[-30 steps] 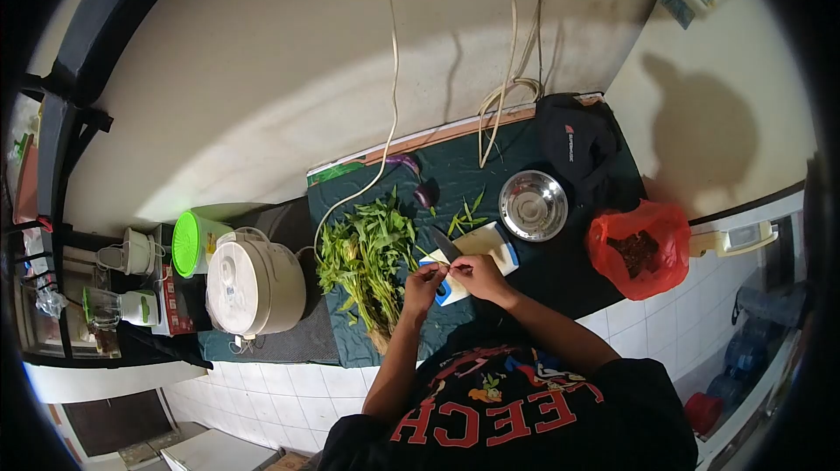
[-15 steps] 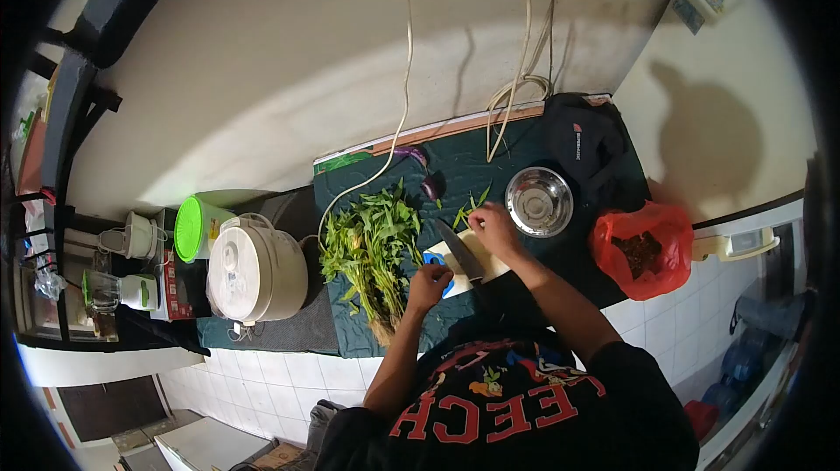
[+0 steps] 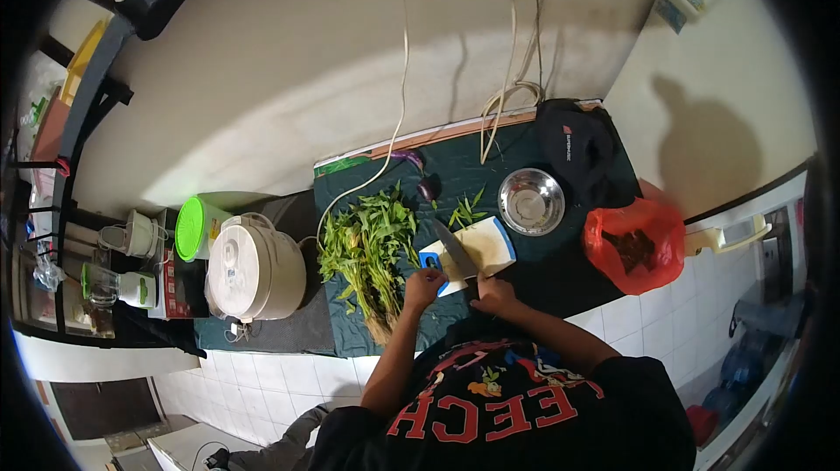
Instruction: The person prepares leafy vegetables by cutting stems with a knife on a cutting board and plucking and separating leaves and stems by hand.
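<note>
Head view: knife (image 3: pixel 455 250) partly hides board (image 3: pixel 492 246), greens (image 3: pixel 374 230) seemingly alongside.

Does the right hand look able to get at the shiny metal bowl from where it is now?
Probably yes. The metal bowl sits open just beyond the cutting board, and nothing tall seems to stand between. The right hand is on the knife's handle, though, so it would likely let go first.

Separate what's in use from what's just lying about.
Apparently in use:
knife, right hand at its handle
board, under the blade
greens
bowl, probably

Apparently lying about:
cooker
blender
cord
purple vegetable
</note>
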Motion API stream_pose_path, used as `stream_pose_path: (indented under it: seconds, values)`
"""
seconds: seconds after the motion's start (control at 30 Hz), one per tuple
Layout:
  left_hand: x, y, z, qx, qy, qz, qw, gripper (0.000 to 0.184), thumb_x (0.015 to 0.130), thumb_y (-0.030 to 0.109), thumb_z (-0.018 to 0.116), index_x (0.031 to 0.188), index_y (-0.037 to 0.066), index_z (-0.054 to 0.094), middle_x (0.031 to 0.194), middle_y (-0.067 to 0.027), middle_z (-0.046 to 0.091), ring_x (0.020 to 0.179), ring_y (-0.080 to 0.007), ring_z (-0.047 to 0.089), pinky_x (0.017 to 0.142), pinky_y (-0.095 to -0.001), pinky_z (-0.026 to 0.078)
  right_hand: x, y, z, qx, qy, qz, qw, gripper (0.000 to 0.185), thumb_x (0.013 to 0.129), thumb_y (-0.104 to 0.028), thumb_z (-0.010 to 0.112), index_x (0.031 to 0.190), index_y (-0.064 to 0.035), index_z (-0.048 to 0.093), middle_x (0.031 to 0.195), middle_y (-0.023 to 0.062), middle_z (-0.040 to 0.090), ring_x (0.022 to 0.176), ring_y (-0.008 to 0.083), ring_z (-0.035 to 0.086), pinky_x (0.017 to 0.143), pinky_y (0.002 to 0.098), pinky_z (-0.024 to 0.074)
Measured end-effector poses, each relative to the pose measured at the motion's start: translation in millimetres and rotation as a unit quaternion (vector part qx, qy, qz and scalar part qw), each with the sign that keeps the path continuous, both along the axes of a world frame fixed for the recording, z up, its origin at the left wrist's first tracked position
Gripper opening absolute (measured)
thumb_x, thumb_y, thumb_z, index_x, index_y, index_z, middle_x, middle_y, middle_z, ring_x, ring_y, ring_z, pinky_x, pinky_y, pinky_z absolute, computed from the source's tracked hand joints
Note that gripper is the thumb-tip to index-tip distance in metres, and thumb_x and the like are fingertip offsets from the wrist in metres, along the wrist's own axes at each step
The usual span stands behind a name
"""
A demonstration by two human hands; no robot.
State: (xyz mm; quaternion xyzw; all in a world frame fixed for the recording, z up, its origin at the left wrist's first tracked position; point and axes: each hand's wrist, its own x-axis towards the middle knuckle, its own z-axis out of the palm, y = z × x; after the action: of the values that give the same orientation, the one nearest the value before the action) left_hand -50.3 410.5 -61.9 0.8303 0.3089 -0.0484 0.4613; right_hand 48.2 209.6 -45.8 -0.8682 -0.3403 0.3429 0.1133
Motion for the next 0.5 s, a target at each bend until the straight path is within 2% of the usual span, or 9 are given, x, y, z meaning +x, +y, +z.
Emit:
stream_pose_path:
  seconds: [0.03,0.13,0.17,0.2,0.23,0.27,0.33,0.37,0.5]
  values:
    - [5.9,-1.1,14.0,0.001,-0.002,-0.005,1.0,0.03,0.081,0.033,0.075,0.093,0.006,0.076,0.079,-0.0142,0.073,0.078,-0.0263,0.072,0.071,-0.0377,0.055,-1.3,-1.1,-4.3,-0.033,0.02,0.018,0.999,0.071,0.081,-0.04,0.066,0.132,0.0047,0.044,0.106,0.0252,0.067,0.102,0.0406,0.066,0.086,0.0489,0.0538]
    - [18.3,0.5,31.4,-0.02,0.0,0.037,0.999,0.028,0.082,0.03,0.075,0.094,0.004,0.075,0.081,-0.0143,0.073,0.076,-0.0262,0.072,0.069,-0.0381,0.055,4.2,-11.5,-10.4,-0.027,0.038,0.011,0.999,0.063,0.081,-0.036,0.062,0.127,0.0056,0.049,0.106,0.0259,0.067,0.1,0.0412,0.066,0.087,0.0497,0.0534]
    - [21.0,4.5,25.4,0.035,-0.036,0.057,0.997,0.027,0.082,0.028,0.076,0.093,0.003,0.075,0.083,-0.0144,0.073,0.076,-0.0264,0.072,0.069,-0.0383,0.055,3.7,-18.2,-10.9,-0.027,0.036,0.006,0.999,0.063,0.081,-0.036,0.062,0.127,0.0056,0.049,0.106,0.0259,0.067,0.1,0.0412,0.066,0.087,0.0497,0.0534]
    - [23.0,9.1,17.1,0.088,-0.072,0.078,0.99,0.027,0.082,0.027,0.076,0.093,0.003,0.075,0.084,-0.0144,0.073,0.075,-0.0266,0.072,0.068,-0.0384,0.055,2.1,-26.1,-6.0,0.0,0.028,-0.045,0.999,0.059,0.082,-0.035,0.06,0.124,0.0051,0.051,0.105,0.026,0.067,0.098,0.0413,0.066,0.087,0.0502,0.0533]
    - [25.6,13.2,15.5,0.076,-0.079,0.078,0.991,0.026,0.082,0.027,0.075,0.092,0.003,0.075,0.086,-0.0146,0.073,0.074,-0.0292,0.071,0.068,-0.039,0.055,1.5,-33.7,2.8,0.026,0.02,-0.095,0.995,0.056,0.082,-0.034,0.058,0.122,0.0046,0.054,0.104,0.026,0.067,0.097,0.0415,0.066,0.087,0.0506,0.0531]
    - [27.4,15.1,13.3,0.075,-0.08,0.075,0.991,0.026,0.082,0.027,0.075,0.092,0.003,0.075,0.086,-0.0146,0.073,0.074,-0.0292,0.071,0.068,-0.039,0.055,-0.3,-44.8,12.4,0.025,0.019,-0.098,0.995,0.056,0.082,-0.034,0.058,0.122,0.0046,0.054,0.104,0.026,0.067,0.097,0.0415,0.066,0.087,0.0506,0.0531]
    - [33.6,18.9,10.8,0.112,-0.059,0.045,0.991,0.025,0.081,0.027,0.076,0.092,0.004,0.075,0.087,-0.015,0.072,0.077,-0.0318,0.07,0.07,-0.0409,0.055,-3.7,-65.3,45.7,0.021,-0.017,-0.149,0.989,0.046,0.083,-0.033,0.058,0.112,0.0024,0.058,0.098,0.0243,0.068,0.095,0.0414,0.067,0.084,0.0512,0.0537]
    - [37.1,21.9,7.0,0.126,-0.056,0.012,0.99,0.024,0.081,0.026,0.075,0.093,0.006,0.075,0.095,-0.0155,0.07,0.083,-0.0338,0.069,0.074,-0.0434,0.054,-6.2,-76.5,47.3,0.02,-0.017,-0.151,0.988,0.046,0.083,-0.033,0.058,0.112,0.0024,0.058,0.098,0.0243,0.068,0.095,0.0414,0.067,0.084,0.0512,0.0537]
    - [64.5,18.7,-4.6,0.17,-0.052,-0.03,0.984,0.022,0.079,0.025,0.075,0.091,0.007,0.075,0.101,-0.0149,0.067,0.092,-0.0333,0.067,0.079,-0.0445,0.054,-29.9,-123.7,56.1,0.028,-0.049,-0.203,0.978,0.045,0.084,-0.032,0.057,0.114,0.0009,0.058,0.097,0.0258,0.068,0.094,0.0419,0.067,0.084,0.0519,0.0533]
